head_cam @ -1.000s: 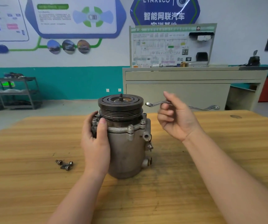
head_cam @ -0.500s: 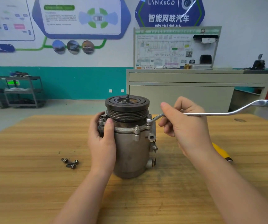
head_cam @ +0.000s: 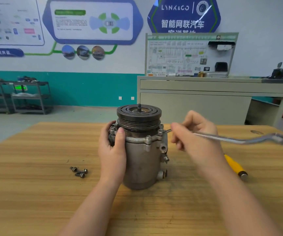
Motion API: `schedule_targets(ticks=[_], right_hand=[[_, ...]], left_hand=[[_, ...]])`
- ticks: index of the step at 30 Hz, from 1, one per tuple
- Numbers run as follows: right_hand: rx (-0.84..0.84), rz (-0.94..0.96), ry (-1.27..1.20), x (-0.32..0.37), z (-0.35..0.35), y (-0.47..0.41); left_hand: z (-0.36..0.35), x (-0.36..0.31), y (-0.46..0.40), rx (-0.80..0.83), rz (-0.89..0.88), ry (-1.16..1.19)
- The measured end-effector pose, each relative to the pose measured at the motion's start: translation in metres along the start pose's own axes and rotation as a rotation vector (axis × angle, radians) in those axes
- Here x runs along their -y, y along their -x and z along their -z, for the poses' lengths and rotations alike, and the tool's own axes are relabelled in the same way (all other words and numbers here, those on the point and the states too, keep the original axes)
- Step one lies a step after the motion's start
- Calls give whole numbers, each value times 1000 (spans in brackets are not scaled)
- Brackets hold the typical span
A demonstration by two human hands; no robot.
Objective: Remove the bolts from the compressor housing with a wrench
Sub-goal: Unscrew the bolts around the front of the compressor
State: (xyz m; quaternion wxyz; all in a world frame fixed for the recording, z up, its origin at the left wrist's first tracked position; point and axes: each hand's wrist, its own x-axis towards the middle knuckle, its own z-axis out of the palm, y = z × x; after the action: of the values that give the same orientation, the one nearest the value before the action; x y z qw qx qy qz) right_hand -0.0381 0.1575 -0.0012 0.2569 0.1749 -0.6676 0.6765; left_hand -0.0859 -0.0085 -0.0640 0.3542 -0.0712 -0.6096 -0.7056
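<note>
1. Two hands are engaged: the compressor (head_cam: 140,160), upright mid-worktop (head_cam: 35,193), is gripped by the left hand (head_cam: 111,150).
2. The wrench (head_cam: 239,139) is pinched by the right hand (head_cam: 197,138) at a flange bolt (head_cam: 161,132).
3. Three bolts (head_cam: 79,172) lie left of the compressor.

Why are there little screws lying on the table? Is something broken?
Nothing looks broken. Three loose bolts lie on the table left of the compressor, probably taken out already. The left hand steadies it while the right hand holds the wrench.

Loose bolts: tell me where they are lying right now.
In the head view, three loose bolts lie clustered on the wooden table, left of the compressor and the left hand that holds it.
</note>
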Motion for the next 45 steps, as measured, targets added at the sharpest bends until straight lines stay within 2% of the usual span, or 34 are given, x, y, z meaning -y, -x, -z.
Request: schedule_targets(ticks=[2, 5, 8, 10, 13, 16, 19, 25, 28, 31, 33, 35, 38, 42, 45], right_hand=[[144, -226, -320, -6, 16, -19], [386, -556, -508, -15, 27, -50], [539, -668, -667, -22, 25, -66], [499, -652, -756, -20, 24, -67], [181, -566, -839, -18, 27, -62], [-87, -447, -675, -19, 26, -47], [-172, -307, -484, -19, 13, -26], [-202, -47, -158, -5, -3, -8], [-220, 151, 187, 1, -12, 0], [-156, 473, 612, 7, -25, 12], [-96, 558, 702, 5, -28, 18], [-149, 444, 576, 1, -23, 16], [-133, 140, 138, -7, -8, 5], [108, -308, -578, -18, 18, -23], [265, -528, -666, -28, 16, -45]], left_hand=[[1, 1, 0, 0, -10, -6], [1, 2, 0, -1, -15, -16], [1, 1, -1, 8, -13, -12], [2, 1, -2, 13, -10, -11], [2, 1, -2, 25, -9, 2], [2, 1, -1, 20, -13, 0], [2, 0, 0, 21, -8, -9], [3, -3, 2, 36, 15, -10], [3, -4, 1, 29, 8, -27], [2, -5, 2, 16, 2, -34], [3, -5, 2, 14, 14, -29], [3, -6, 2, 15, 25, -25], [2, -7, 4, 17, 39, -29], [3, -10, 6, 22, 40, -21], [5, -10, 6, 30, 33, -25]])
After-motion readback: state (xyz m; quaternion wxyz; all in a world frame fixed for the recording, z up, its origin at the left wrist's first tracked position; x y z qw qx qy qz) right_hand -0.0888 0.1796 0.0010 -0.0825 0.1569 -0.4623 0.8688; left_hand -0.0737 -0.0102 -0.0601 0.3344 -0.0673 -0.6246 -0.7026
